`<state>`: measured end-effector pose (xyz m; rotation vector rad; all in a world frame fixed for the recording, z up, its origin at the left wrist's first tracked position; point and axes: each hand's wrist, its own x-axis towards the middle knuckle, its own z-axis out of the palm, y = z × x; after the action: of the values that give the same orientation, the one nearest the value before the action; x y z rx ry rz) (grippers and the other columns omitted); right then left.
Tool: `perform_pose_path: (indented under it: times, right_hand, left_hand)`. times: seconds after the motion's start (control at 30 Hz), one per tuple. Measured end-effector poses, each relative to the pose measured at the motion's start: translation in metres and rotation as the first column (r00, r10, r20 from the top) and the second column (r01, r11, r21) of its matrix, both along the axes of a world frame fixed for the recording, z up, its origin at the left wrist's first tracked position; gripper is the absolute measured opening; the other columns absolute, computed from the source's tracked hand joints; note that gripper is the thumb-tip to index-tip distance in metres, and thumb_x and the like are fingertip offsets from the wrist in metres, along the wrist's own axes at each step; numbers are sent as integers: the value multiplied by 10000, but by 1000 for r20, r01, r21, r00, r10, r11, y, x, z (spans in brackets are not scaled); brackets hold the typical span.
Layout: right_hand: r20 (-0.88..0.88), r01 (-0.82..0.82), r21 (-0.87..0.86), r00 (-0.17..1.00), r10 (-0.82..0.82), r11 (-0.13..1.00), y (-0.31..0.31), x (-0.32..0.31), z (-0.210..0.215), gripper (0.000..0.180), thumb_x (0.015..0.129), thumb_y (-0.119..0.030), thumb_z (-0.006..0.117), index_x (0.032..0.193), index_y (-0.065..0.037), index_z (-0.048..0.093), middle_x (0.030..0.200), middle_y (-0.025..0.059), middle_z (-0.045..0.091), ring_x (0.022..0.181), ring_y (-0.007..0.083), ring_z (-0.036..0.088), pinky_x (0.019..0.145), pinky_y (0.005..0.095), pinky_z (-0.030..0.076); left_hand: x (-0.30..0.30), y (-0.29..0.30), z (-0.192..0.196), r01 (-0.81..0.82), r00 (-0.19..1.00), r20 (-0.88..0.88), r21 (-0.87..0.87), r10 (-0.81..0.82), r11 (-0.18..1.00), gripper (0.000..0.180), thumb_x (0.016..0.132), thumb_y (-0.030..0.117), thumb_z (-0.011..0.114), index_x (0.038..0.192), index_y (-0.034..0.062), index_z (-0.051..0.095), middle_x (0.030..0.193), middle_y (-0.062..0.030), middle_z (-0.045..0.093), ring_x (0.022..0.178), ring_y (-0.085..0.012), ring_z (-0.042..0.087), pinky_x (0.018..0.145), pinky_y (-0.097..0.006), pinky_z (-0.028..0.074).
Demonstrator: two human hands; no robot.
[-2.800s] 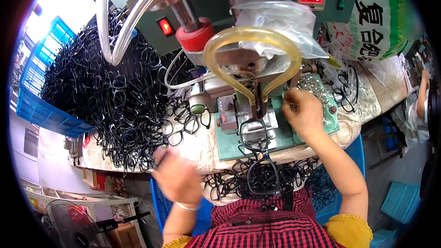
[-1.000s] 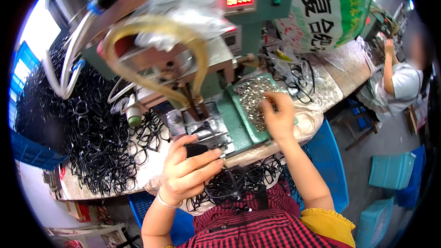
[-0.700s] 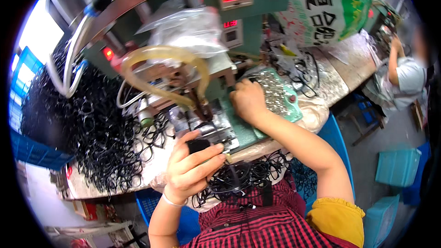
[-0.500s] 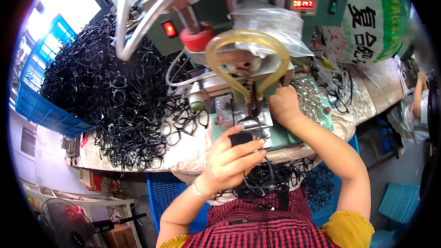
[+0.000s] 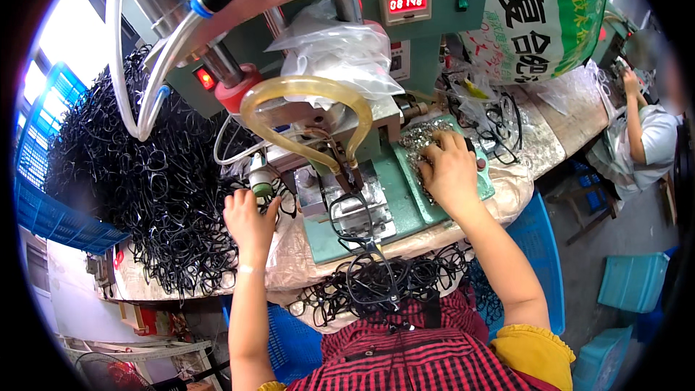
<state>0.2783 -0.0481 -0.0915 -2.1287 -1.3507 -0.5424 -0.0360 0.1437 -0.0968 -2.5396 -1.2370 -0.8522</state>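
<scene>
My left hand (image 5: 250, 226) is at the right edge of a big heap of black eyeglass frames (image 5: 166, 174), beside a green-ended knob (image 5: 261, 183). Its thumb stands away from the fingers, and no held thing shows. Over a green tray (image 5: 426, 206) of small shiny metal pieces (image 5: 416, 141) is my right hand (image 5: 452, 174), fingers bent and apart, tips down among the pieces. Whether it has picked one up is hidden. Between my hands, one black eyeglass frame (image 5: 351, 239) lies on the metal plate of a green press (image 5: 427, 18), under its tips (image 5: 349, 179).
A yellowish hose loop (image 5: 308, 87) and a clear plastic bag (image 5: 340, 58) are on the press. More frames (image 5: 427, 275) lie at the table's front edge above blue baskets (image 5: 539, 246). A white-green sack (image 5: 536, 22) stands at the back right. Another person (image 5: 644, 137) sits farther right.
My left hand has let go of the eyeglass frame at the press and moved left to the heap. My right hand has come from beside the press onto the metal pieces. The view has shifted.
</scene>
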Motion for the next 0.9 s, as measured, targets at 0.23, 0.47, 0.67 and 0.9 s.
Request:
perform_pose_path:
  times: [0.23,0.47,0.67,0.9]
  right_hand:
    - [-95,-27,207,994,47,978,-11,10,-12,72,759,-112,723,796,-80,670,993,43,666,981,272,613,720,417,495]
    - [-71,-43,351,995,72,936,-15,7,-14,58,742,-66,703,783,-55,664,805,83,663,799,291,636,710,390,506]
    - [-498,-21,391,836,230,920,-8,2,-3,48,756,-36,681,802,-43,670,785,78,670,734,243,615,684,360,484]
    - [-632,-228,579,481,608,783,5,-67,45,145,819,-63,745,953,-15,721,905,79,725,809,167,677,760,281,524]
  left_hand:
    - [-1,18,-16,-57,990,116,-190,80,980,168,898,156,626,817,10,608,743,-162,600,691,-367,600,612,-436,467]
    - [-32,-36,22,449,599,739,-629,309,634,196,1009,148,577,865,25,629,768,21,606,561,-48,497,509,-182,379]
    - [11,-100,79,624,219,932,93,-287,776,123,1058,104,431,1136,79,522,1065,-115,564,865,-177,560,711,-296,496]
    - [20,-131,98,951,271,760,-306,-591,42,109,847,37,686,940,-18,694,1016,-182,717,823,-278,711,754,-353,573]
